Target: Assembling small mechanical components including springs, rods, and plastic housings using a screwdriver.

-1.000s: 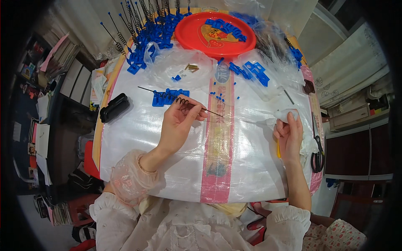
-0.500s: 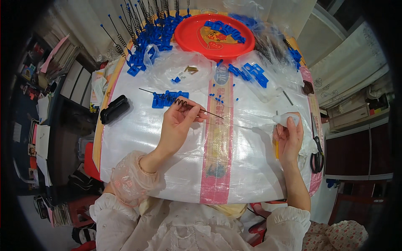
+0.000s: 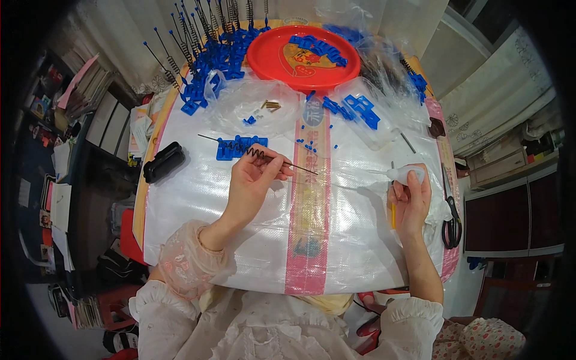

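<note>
My left hand (image 3: 255,186) pinches a thin black rod (image 3: 303,169) with a coil spring (image 3: 255,153) around it. The rod's bare end points right and slightly down, over the printed stripe of the sheet. Behind that hand lies a row of blue plastic pieces (image 3: 226,151). At the right, my right hand (image 3: 413,204) is closed around a small white squeeze bottle (image 3: 398,174), its narrow tip facing left toward the rod, well apart from it. A yellow stick (image 3: 393,216) shows beside the right fingers. Small blue caps (image 3: 309,145) are scattered beyond the rod.
A red tray (image 3: 258,66) with blue pieces stands at the back, beside many blue bases with upright spring rods (image 3: 210,54). Brass pins (image 3: 272,105) rest on a clear bag. Scissors (image 3: 451,225) lie at the right edge, a black case (image 3: 164,162) at the left.
The whole view has shifted slightly down and left. Both hands keep nearly the same pose, with the rod and bottle still held.
</note>
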A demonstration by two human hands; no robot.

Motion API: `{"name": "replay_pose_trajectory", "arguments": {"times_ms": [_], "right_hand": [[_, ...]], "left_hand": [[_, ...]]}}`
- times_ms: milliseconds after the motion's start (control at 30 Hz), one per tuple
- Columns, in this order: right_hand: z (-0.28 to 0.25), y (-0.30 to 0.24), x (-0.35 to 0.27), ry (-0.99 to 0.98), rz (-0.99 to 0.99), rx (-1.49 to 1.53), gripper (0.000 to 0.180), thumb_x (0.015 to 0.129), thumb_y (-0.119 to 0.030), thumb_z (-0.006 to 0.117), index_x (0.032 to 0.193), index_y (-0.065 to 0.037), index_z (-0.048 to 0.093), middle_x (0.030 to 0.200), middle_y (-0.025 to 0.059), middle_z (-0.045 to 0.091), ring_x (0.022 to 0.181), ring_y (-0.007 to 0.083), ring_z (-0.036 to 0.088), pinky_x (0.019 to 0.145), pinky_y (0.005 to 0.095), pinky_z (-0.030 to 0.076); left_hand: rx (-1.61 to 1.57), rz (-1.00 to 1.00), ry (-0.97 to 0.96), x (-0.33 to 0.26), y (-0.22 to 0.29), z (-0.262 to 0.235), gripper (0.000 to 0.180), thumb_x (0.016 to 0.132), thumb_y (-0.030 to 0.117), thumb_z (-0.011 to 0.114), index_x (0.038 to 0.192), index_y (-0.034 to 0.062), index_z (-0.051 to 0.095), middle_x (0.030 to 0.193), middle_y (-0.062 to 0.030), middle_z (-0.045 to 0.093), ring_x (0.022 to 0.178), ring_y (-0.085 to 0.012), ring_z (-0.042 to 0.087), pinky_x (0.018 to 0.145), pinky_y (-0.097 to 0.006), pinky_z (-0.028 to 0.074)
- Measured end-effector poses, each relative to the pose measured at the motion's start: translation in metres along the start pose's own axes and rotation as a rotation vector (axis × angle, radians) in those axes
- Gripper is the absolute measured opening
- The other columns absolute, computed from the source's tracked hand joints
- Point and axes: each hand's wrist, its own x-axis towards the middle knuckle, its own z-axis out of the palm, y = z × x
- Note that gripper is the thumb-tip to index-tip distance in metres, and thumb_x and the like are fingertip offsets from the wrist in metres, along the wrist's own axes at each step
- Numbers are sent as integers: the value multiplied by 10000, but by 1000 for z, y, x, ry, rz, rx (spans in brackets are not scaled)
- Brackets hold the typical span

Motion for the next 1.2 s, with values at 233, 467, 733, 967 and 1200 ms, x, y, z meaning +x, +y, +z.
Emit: {"name": "replay_pose_trajectory", "arguments": {"times_ms": [233,467,733,967,1200], "right_hand": [[1,-2,-1,1,0,5,132,1030,-194,516,966,-84,484,714,-34,448,570,39,335,499,227,287],[2,-1,-1,9,9,2,140,1021,-198,536,957,-85,484,710,-36,454,569,37,331,500,228,281],[-2,-1,0,-16,17,15,144,1017,-206,551,962,-91,482,720,-22,502,567,36,330,506,225,275],[-4,0,1,-13,15,-4,146,1019,-210,548,962,-95,479,717,-23,513,561,35,325,503,228,265],[-3,0,1,-8,1,-2,143,1020,-206,543,964,-89,482,697,-34,472,556,35,324,500,228,263]], "left_hand": [[0,3,-6,1,1,1,72,1008,79,560,1033,12,570,1011,-102,659,878,-151,659,782,-275,513],[6,11,-11,-1,1,1,82,1002,67,571,1013,-11,592,983,-117,674,883,-169,683,786,-285,538],[29,4,-16,-1,1,1,53,1001,68,565,998,16,574,1009,-114,671,867,-158,664,776,-271,512],[16,-4,-12,-1,1,1,58,1001,72,570,1000,15,578,1008,-113,671,867,-159,664,780,-275,515],[7,-1,-2,0,1,1,73,996,58,572,1002,-10,595,976,-114,675,877,-161,681,778,-274,536]]}}
